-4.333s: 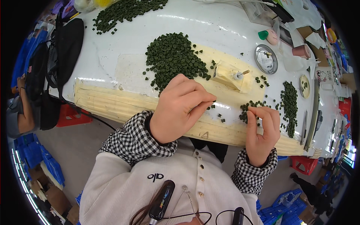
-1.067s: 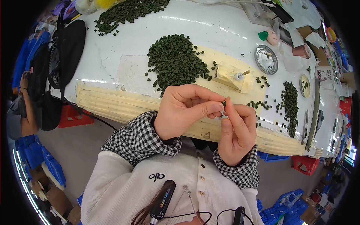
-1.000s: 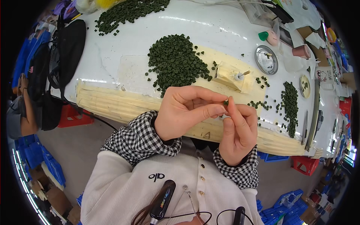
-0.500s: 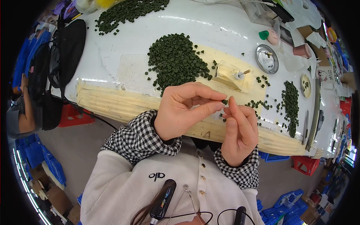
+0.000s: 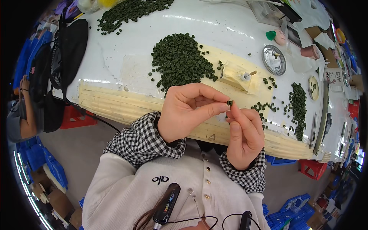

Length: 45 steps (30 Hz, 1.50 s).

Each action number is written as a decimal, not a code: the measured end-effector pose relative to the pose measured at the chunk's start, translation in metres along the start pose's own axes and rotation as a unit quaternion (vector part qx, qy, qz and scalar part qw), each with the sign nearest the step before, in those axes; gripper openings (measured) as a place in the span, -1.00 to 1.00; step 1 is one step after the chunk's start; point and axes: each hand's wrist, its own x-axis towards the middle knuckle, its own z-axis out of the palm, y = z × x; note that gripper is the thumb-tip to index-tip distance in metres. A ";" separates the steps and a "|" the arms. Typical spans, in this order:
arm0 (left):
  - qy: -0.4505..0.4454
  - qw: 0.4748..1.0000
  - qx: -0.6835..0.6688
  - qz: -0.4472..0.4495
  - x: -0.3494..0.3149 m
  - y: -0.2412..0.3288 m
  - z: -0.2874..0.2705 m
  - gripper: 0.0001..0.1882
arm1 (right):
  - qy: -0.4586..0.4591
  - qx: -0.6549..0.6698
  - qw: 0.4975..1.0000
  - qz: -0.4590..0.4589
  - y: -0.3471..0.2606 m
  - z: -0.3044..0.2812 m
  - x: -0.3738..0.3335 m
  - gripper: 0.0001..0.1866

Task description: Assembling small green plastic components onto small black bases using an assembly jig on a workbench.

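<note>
Between the thumb and index finger of my left hand point(image 5: 188, 111) is a small dark green cap-like piece point(image 5: 229, 102). The index fingertip of my right hand point(image 5: 247, 134) touches that piece from the right. The other fingers of my right hand are curled in and its thumb presses against them; whether something sits inside is hidden. Both hands are just above the table's near edge. Beyond them lies a large heap of similar green pieces point(image 5: 178, 59). Right of the heap stands a cream-coloured block point(image 5: 233, 76) with a short upright peg point(image 5: 251, 73).
More green pieces form a pile point(image 5: 134, 13) at the far left and a narrow pile point(image 5: 298, 109) at the right. A round metal dish point(image 5: 273, 60), a pink cup point(image 5: 310, 52) and tweezers point(image 5: 312, 130) lie on the right. A black bag point(image 5: 73, 50) hangs left, near another person's arm point(image 5: 27, 103).
The green piece shows more clearly between my left fingertips, and my right index finger has shifted slightly against it. Otherwise my hands stay nearly in place. The other person's forearm has moved slightly.
</note>
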 end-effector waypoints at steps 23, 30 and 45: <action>-0.012 0.998 0.065 0.020 -0.001 -0.002 -0.001 -0.84 | -0.088 -0.049 0.995 -0.027 0.001 -0.020 0.005 -0.66; 0.017 0.999 0.052 0.004 -0.001 0.002 0.001 -0.83 | -0.021 -0.064 0.998 -0.004 -0.014 -0.018 0.023 -0.71; 0.008 0.997 0.068 0.024 -0.001 0.001 0.000 -0.82 | -0.002 -0.215 0.976 -0.037 0.009 -0.034 0.084 -0.89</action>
